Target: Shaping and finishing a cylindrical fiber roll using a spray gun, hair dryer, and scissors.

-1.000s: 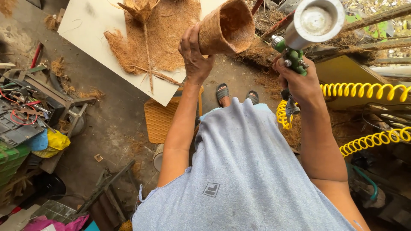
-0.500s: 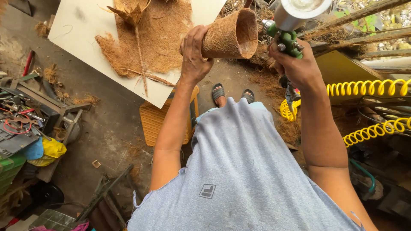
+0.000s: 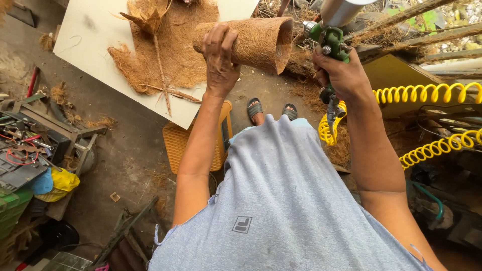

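Head view: looking straight down over the person's grey shirt (image 3: 281, 211) to the hands and the floor.
Left hand: the left hand (image 3: 220, 60) is wrapped around a brown coconut-fibre pot (image 3: 256, 42), fingers curled over its upper side and thumb beneath, gripping it firmly.
Fibre pot: a tapered tube lying on its side in the air, its open mouth turned toward 3 o'clock; the narrow end is hidden behind the hand.
Right hand: the right hand (image 3: 341, 75) is closed tight on the handle of a green spray gun (image 3: 329, 37), at 3 o'clock from the pot and just beside its mouth.
Spray gun: a metal cup (image 3: 341, 10) sits on top; a yellow coiled air hose (image 3: 427, 95) runs from below the handle toward 4 o'clock.
White board: a white board (image 3: 95, 45) lies at 9 o'clock from the pot, carrying a flat sheet of coconut fibre (image 3: 175, 55) and a thin stick.
Below: sandalled feet (image 3: 271, 109) at 6 o'clock of the pot, with a yellow crate (image 3: 183, 145) just beside them.
Far left: a cluttered tool tray (image 3: 22, 150) at 8 o'clock, well apart.
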